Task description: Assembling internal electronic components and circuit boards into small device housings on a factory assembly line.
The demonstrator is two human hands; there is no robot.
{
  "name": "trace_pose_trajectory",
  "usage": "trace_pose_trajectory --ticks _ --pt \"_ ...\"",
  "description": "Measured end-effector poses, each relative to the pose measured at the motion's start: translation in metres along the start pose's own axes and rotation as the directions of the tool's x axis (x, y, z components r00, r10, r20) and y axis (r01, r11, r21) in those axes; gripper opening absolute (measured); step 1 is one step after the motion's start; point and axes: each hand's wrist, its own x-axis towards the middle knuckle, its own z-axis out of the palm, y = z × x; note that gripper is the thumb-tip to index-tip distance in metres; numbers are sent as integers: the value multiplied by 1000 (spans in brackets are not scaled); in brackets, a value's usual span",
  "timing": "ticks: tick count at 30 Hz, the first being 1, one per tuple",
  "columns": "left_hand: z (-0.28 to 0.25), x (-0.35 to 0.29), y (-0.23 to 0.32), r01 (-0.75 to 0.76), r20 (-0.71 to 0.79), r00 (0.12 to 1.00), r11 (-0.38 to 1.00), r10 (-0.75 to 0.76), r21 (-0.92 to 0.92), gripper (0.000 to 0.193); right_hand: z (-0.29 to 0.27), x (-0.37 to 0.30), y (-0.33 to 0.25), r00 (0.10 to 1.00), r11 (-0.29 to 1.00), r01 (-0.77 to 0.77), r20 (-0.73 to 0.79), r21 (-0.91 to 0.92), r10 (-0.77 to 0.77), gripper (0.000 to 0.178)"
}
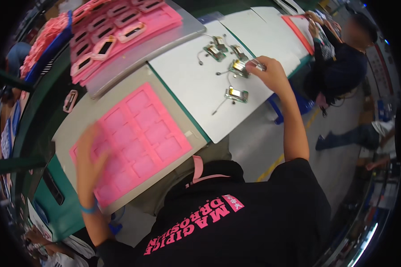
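Note:
My right hand (272, 75) reaches over the white board (178, 71), its fingers pinched on a small shiny piece that looks like a circuit board (259, 66), partly covered by the fingers. Just beside the fingertips lies a green circuit board with a gold-silver battery pack (239, 67). Several similar boards with thin wires lie around it, one nearer to me (237, 95). My left hand (91, 155), blurred by motion, is over the left edge of a pink tray (142, 118) with square recesses. Its thumb stands apart from the fingers, and nothing shows in it.
Stacked pink trays (158, 20) bearing pink cases with dark screens stand at the far left. One loose pink case (70, 101) lies left of my tray. A blue crate (53, 55) holds pink parts. Another person (343, 66) works at the far right beside a red-edged tray (298, 33).

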Motion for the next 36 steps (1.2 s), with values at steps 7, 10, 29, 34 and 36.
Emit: trace_pose_trajectory --ticks 7,10,29,34,36 --pt "68 -43 84 -182 235 964 950 122 252 76 29 -24 -25 980 978 196 -47 68 -193 32" --pt "85 -43 74 -196 141 976 945 164 263 76 22 32 -54 995 972 99 -53 215 -89 36" --pt "17 -93 64 -104 -611 784 994 108 42 31 -37 -57 -19 966 78 -225 211 971 152 40" --pt "-39 61 -14 121 -473 829 921 -298 -369 37 -64 108 -13 805 106 -194 96 975 585 23" --pt "-44 118 -69 179 -431 814 874 -389 -451 40 -58 200 -2 853 184 -272 148 944 501 22"
